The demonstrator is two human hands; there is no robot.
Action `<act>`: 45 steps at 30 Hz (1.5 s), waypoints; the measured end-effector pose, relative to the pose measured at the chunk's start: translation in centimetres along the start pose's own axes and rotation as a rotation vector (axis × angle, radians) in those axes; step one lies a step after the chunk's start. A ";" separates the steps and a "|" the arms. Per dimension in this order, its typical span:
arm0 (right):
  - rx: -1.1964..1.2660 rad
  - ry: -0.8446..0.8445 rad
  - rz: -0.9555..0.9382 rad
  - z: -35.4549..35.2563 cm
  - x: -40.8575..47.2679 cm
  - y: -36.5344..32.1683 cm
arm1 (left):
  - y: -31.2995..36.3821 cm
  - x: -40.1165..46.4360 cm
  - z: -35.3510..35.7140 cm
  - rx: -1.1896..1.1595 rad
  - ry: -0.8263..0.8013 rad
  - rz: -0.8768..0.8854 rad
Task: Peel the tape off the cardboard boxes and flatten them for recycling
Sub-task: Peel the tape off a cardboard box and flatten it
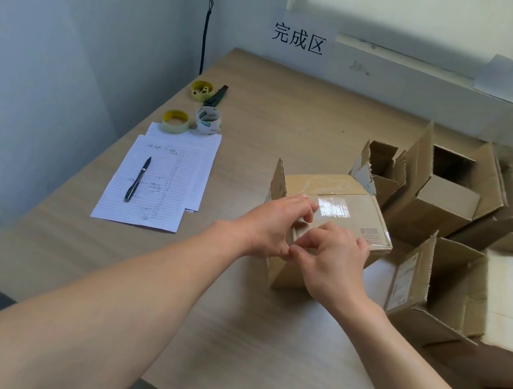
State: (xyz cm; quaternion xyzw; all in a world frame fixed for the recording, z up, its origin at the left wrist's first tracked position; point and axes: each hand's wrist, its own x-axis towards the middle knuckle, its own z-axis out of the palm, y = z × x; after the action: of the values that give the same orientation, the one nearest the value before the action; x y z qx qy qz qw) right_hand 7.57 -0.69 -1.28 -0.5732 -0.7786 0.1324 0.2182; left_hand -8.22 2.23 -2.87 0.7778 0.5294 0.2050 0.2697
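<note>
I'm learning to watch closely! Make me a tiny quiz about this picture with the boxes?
1. True or false: the pen lies on the lined paper.
2. How many tape rolls sit above the paper: A one, B two, C five?
3. Both hands, left and right, work on which thing?

Key: 1 true. 2 B. 3 The taped cardboard box in the middle of the table.

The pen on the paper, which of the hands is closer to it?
Left. The left hand is on the near side of the taped box, on the side toward the pen. The right hand is beside it, farther from the pen.
</note>
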 end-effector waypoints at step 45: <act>0.206 -0.124 -0.032 -2.6 -1.1 5.1 | 0.2 -0.2 -0.5 0.136 -0.009 0.049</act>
State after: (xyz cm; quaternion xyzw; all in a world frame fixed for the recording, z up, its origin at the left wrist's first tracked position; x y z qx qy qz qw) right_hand 13.39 -0.29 -1.54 -0.5258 -0.7821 0.2434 0.2294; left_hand -8.46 2.13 -2.37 0.8080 0.5215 0.1718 0.2137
